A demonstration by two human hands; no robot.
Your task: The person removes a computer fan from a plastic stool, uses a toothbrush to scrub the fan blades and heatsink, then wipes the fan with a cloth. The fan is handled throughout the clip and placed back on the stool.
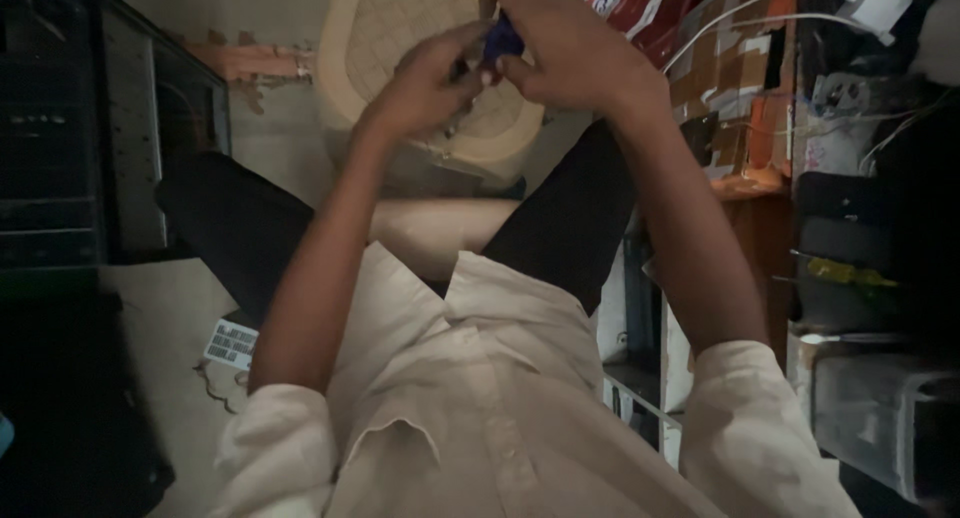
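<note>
I look down along my pale shirt and dark trousers. Both forearms reach forward and my hands meet near the top of the view. My left hand (425, 83) and my right hand (570, 48) pinch a small blue object (500, 40) between their fingertips. The fingers hide most of it, so its shape is unclear. The hands hover above a cream plastic stool (385, 28) with a lattice seat.
A dark cabinet (90, 128) stands at the left. On the right are cluttered shelves (850, 228), white cables with a charger (880, 3), a red package (650, 3) and a clear plastic box (880, 418). A small printed label (232, 343) lies on the floor.
</note>
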